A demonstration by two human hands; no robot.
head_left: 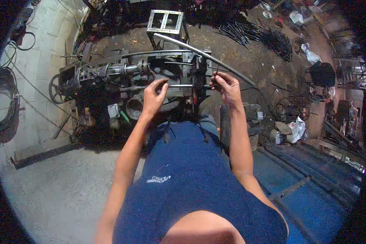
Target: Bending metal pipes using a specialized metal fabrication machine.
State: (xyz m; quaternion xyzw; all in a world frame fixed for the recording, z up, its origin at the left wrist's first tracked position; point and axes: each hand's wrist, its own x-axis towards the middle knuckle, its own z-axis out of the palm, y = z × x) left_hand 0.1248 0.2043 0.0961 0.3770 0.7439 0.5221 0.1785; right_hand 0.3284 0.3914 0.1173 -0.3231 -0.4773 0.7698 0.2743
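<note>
White lettering (162,179) (small); on navy shirt (183,199)

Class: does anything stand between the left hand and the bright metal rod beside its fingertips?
Nothing visible: the left hand is beside the left end of the bright metal rod; whether they touch is unclear.

A: Right hand (227,87), holding what?
B: Dark sliver (217,69), too small to identify.
A: Left hand (155,93) touching the rod (181,86)?
B: Can't tell. Top clutter (128,8): cut off, blurry.
</note>
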